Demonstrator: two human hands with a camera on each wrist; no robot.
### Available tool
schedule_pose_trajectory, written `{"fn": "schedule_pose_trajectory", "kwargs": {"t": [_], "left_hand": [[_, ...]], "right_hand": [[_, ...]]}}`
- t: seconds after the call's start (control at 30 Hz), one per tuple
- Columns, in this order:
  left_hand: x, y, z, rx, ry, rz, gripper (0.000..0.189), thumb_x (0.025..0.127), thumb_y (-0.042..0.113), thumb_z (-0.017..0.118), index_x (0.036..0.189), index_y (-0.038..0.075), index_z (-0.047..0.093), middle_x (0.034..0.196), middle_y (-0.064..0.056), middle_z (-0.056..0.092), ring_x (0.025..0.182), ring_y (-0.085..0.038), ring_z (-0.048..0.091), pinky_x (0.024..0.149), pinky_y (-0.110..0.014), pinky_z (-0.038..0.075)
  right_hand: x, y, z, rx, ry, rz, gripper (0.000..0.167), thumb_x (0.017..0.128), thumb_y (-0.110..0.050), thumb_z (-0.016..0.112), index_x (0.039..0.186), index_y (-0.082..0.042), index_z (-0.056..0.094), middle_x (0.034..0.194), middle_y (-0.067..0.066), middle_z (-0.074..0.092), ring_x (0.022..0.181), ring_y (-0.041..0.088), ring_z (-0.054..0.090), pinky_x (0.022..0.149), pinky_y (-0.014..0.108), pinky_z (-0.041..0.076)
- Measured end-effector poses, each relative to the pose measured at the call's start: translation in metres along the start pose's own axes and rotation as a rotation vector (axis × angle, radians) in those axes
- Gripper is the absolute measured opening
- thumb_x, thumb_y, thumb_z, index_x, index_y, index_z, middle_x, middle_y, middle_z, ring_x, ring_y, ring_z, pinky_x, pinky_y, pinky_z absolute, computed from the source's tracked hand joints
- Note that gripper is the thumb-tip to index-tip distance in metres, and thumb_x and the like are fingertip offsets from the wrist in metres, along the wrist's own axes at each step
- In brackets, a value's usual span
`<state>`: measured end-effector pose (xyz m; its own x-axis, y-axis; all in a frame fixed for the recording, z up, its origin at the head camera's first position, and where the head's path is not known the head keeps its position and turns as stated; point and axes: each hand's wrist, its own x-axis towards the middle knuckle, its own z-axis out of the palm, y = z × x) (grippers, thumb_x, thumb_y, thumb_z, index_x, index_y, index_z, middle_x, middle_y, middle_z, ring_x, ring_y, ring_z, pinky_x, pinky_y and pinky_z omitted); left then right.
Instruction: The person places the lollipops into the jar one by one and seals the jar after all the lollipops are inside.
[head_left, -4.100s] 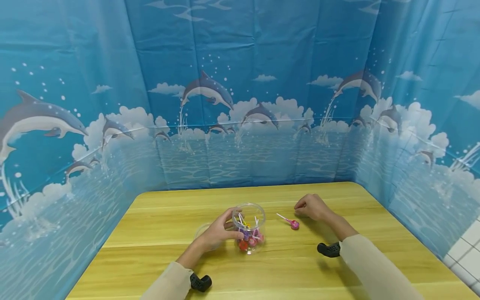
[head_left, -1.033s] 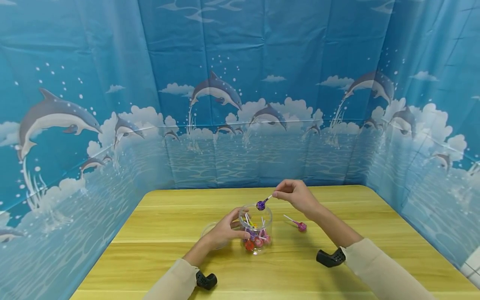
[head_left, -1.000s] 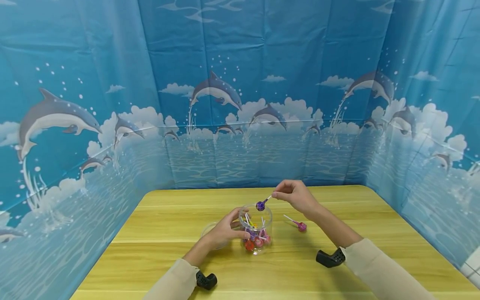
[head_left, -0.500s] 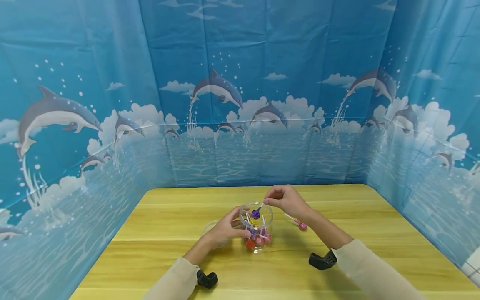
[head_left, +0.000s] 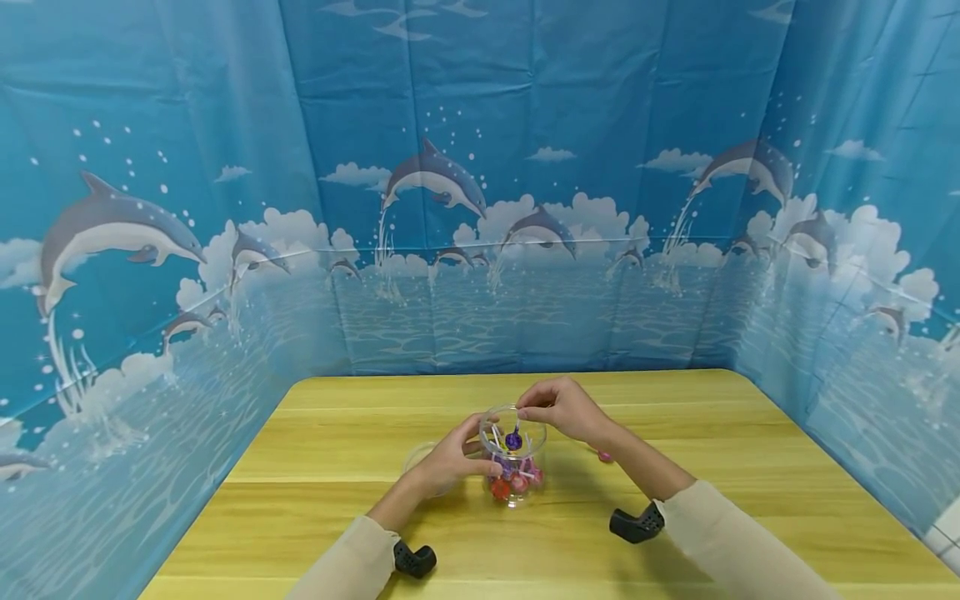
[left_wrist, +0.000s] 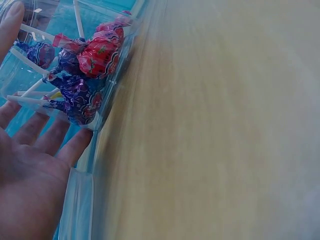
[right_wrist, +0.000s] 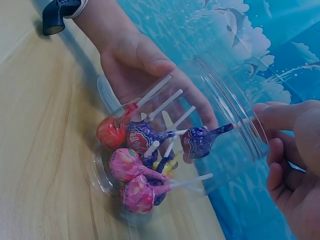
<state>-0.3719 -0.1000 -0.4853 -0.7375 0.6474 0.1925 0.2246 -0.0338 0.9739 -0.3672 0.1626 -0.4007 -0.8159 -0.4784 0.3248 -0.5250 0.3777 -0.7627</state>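
Note:
A clear round jar (head_left: 543,454) stands upright on the table, steadied by my left hand (head_left: 448,460), whose fingers and thumb curl round its side. Several wrapped lollipops lie at the bottom of the jar, among them a red lollipop (right_wrist: 111,132), a pink lollipop (right_wrist: 137,195) and purple ones, their white sticks slanting up. Over the mouth, my right hand (head_left: 564,408) pinches the stick of another purple lollipop (right_wrist: 197,142) between thumb and index finger. That lollipop hangs head down, its candy end inside the jar below the rim.
Right of the jar, a pink lollipop (head_left: 604,457) lies on the wooden table (head_left: 300,517), mostly hidden behind my right forearm. A clear round lid (right_wrist: 104,95) lies beside the jar, partly behind my left hand. A blue dolphin-print curtain (head_left: 480,317) encloses the table's far side.
My right hand has picked up the purple lollipop, brought it left over the jar and lowered its head through the mouth. The left hand has kept its grip on the jar.

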Motion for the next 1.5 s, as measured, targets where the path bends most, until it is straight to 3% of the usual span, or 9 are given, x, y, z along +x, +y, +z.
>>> {"fn": "schedule_pose_trajectory", "kwargs": {"t": [0.07, 0.23, 0.43, 0.67, 0.9, 1.13, 1.37, 1.5], "left_hand": [[0.0, 0.0, 0.0, 0.018, 0.0, 0.003, 0.08, 0.094, 0.019, 0.08, 0.159, 0.01, 0.034, 0.16, -0.027, 0.031, 0.142, -0.04, 0.043, 0.109, -0.046, 0.046], [0.0, 0.0, -0.001, 0.044, 0.003, 0.005, 0.082, 0.093, 0.024, 0.082, 0.159, 0.01, 0.036, 0.158, -0.025, 0.036, 0.141, -0.04, 0.044, 0.11, -0.047, 0.044], [-0.001, 0.0, 0.001, 0.045, 0.003, 0.009, 0.082, 0.092, 0.027, 0.082, 0.158, 0.011, 0.037, 0.156, -0.027, 0.038, 0.141, -0.043, 0.043, 0.108, -0.048, 0.046], [-0.001, -0.001, 0.001, 0.029, -0.007, 0.01, 0.081, 0.093, 0.026, 0.082, 0.158, 0.011, 0.036, 0.157, -0.029, 0.035, 0.141, -0.042, 0.043, 0.107, -0.046, 0.047], [0.0, 0.0, 0.001, 0.025, 0.002, 0.008, 0.078, 0.092, 0.023, 0.083, 0.156, 0.013, 0.039, 0.156, -0.028, 0.037, 0.14, -0.041, 0.045, 0.106, -0.047, 0.048], [0.0, -0.001, -0.001, 0.015, 0.009, 0.006, 0.078, 0.091, 0.022, 0.084, 0.156, 0.013, 0.04, 0.155, -0.029, 0.037, 0.139, -0.038, 0.048, 0.105, -0.045, 0.049], [-0.001, -0.002, -0.001, 0.026, 0.008, 0.011, 0.08, 0.091, 0.023, 0.084, 0.157, 0.012, 0.039, 0.155, -0.03, 0.037, 0.139, -0.038, 0.047, 0.105, -0.044, 0.049], [-0.001, -0.002, -0.001, 0.03, 0.011, 0.006, 0.079, 0.092, 0.022, 0.083, 0.156, 0.012, 0.039, 0.155, -0.029, 0.037, 0.14, -0.038, 0.046, 0.105, -0.044, 0.049]], "right_hand": [[0.001, 0.001, 0.0, -0.005, -0.003, -0.005, 0.014, 0.099, -0.015, 0.073, 0.109, -0.006, 0.079, 0.1, 0.002, 0.074, 0.088, 0.023, 0.069, 0.078, 0.051, 0.058], [0.001, 0.002, 0.0, -0.016, -0.008, -0.019, 0.024, 0.098, -0.016, 0.074, 0.118, -0.002, 0.076, 0.099, 0.003, 0.076, 0.09, 0.025, 0.072, 0.076, 0.04, 0.06], [-0.001, 0.002, -0.002, -0.003, -0.028, -0.023, 0.029, 0.099, -0.015, 0.073, 0.121, 0.003, 0.072, 0.098, 0.004, 0.076, 0.091, 0.026, 0.073, 0.076, 0.04, 0.059], [-0.005, 0.0, -0.006, -0.014, -0.029, -0.017, 0.027, 0.1, -0.017, 0.072, 0.121, -0.001, 0.073, 0.102, 0.003, 0.074, 0.09, 0.024, 0.069, 0.075, 0.039, 0.058], [-0.01, 0.0, -0.014, -0.039, 0.032, 0.015, 0.026, 0.099, -0.018, 0.074, 0.122, -0.006, 0.073, 0.106, 0.003, 0.072, 0.09, 0.024, 0.061, 0.071, 0.037, 0.053], [-0.014, 0.01, -0.026, -0.064, 0.044, 0.014, 0.026, 0.099, -0.019, 0.073, 0.122, -0.006, 0.073, 0.104, 0.004, 0.071, 0.09, 0.024, 0.064, 0.073, 0.04, 0.055], [-0.02, 0.024, -0.036, 0.013, 0.045, 0.091, 0.029, 0.1, -0.022, 0.072, 0.122, -0.004, 0.072, 0.108, 0.007, 0.07, 0.096, 0.027, 0.066, 0.082, 0.037, 0.056], [-0.022, 0.032, -0.04, -0.002, 0.049, 0.126, 0.029, 0.101, -0.021, 0.072, 0.123, -0.003, 0.071, 0.107, 0.008, 0.07, 0.096, 0.026, 0.066, 0.083, 0.038, 0.056]]}}
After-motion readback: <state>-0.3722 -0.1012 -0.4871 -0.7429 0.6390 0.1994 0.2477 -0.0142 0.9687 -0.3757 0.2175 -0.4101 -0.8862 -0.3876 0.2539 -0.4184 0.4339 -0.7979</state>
